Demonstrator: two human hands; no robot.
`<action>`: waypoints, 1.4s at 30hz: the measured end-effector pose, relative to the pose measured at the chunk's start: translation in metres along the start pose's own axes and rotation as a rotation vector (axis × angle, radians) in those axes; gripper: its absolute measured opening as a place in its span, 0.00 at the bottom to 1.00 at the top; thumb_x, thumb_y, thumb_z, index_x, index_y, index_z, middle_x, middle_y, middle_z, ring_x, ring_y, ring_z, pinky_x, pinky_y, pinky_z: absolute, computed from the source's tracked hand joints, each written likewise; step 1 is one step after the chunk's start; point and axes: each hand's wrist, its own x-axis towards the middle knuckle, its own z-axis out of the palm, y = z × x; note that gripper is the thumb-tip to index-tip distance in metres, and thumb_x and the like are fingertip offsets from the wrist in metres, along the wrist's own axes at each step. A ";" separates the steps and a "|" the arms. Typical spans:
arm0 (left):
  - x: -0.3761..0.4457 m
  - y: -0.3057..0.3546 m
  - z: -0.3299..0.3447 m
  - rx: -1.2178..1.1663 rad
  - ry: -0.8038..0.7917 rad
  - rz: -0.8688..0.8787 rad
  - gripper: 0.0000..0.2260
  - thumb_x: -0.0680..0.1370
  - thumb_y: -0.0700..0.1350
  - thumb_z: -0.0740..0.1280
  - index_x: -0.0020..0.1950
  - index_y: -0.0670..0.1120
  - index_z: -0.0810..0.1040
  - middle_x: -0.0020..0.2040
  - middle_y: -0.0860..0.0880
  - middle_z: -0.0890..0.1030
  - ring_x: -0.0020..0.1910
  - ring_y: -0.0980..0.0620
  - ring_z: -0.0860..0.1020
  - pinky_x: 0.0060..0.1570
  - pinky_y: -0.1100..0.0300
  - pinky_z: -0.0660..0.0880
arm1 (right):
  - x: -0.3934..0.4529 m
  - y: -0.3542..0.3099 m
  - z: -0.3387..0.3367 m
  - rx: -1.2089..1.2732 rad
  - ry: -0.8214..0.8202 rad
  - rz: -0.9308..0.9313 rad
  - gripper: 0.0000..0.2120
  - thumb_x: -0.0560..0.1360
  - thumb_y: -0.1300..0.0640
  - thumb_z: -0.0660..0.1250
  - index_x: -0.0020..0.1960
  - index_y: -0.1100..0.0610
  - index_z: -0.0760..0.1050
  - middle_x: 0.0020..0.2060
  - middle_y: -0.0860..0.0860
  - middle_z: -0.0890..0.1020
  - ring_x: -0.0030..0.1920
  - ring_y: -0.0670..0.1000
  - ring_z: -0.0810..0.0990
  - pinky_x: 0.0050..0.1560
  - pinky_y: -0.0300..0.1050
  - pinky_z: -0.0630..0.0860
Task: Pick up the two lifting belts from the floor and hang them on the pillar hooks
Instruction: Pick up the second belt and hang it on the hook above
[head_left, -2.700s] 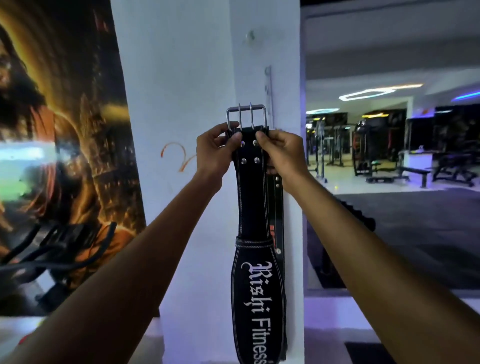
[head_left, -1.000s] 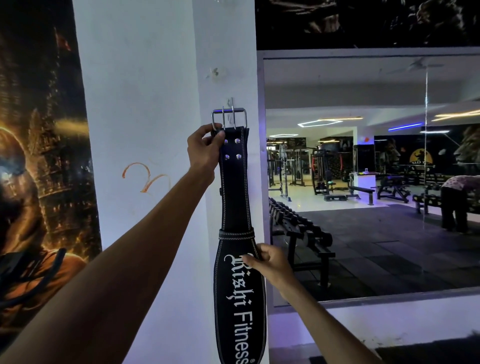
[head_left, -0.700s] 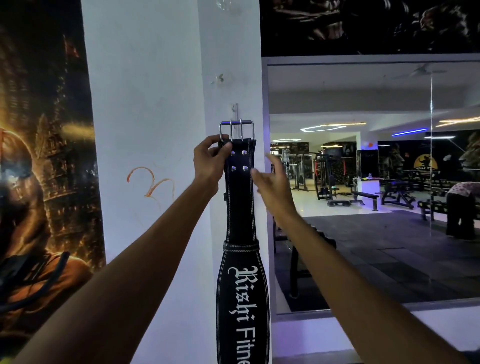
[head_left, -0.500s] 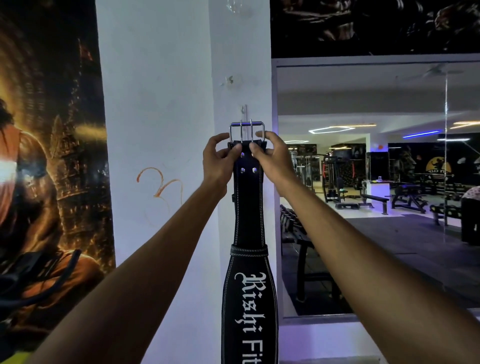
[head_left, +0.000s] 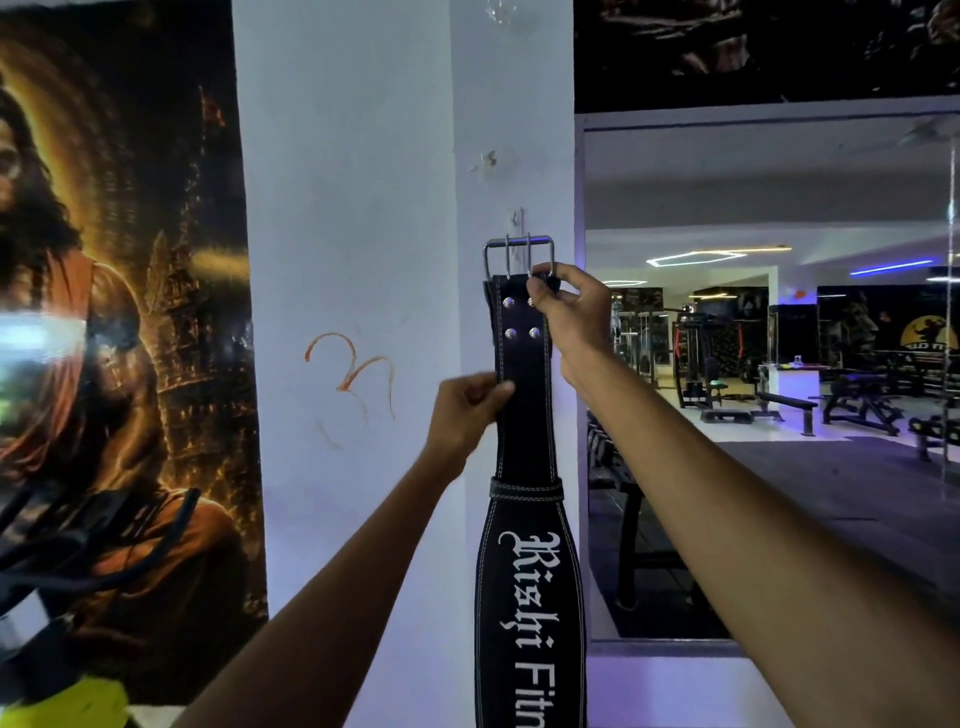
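- Right hand (head_left: 566, 306) fingers pinch the black leather lifting belt (head_left: 524, 415) at its steel buckle (head_left: 518, 257), just below the white pillar's (head_left: 405, 260) hook (head_left: 516, 221).
- Left hand (head_left: 465, 410) fingers grip the strap's edge.
- Hooking looks unfinished; second belt unseen.

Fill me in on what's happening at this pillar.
A person is hanging a black lifting belt on a white pillar. The right hand pinches its top beside the metal buckle, just under a small wall hook. The left hand grips the strap lower down.
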 end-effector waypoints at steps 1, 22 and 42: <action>-0.010 -0.012 0.000 -0.021 -0.008 -0.032 0.07 0.80 0.35 0.68 0.54 0.41 0.84 0.42 0.51 0.88 0.42 0.55 0.84 0.48 0.57 0.83 | 0.002 0.001 -0.001 0.003 0.012 0.003 0.09 0.73 0.65 0.72 0.53 0.59 0.82 0.39 0.55 0.84 0.36 0.44 0.82 0.38 0.33 0.75; -0.119 -0.119 -0.021 0.103 -0.031 -0.325 0.06 0.77 0.41 0.73 0.46 0.37 0.84 0.44 0.43 0.87 0.42 0.50 0.84 0.47 0.57 0.81 | -0.011 0.033 -0.005 0.017 -0.006 0.058 0.07 0.72 0.65 0.72 0.49 0.55 0.82 0.37 0.53 0.84 0.37 0.46 0.81 0.41 0.38 0.77; -0.049 -0.052 -0.005 0.101 0.337 -0.031 0.16 0.81 0.54 0.65 0.67 0.50 0.74 0.60 0.45 0.81 0.56 0.48 0.82 0.58 0.55 0.79 | -0.030 0.052 -0.015 0.038 -0.050 0.106 0.09 0.74 0.66 0.71 0.53 0.60 0.81 0.40 0.54 0.83 0.40 0.46 0.81 0.41 0.29 0.76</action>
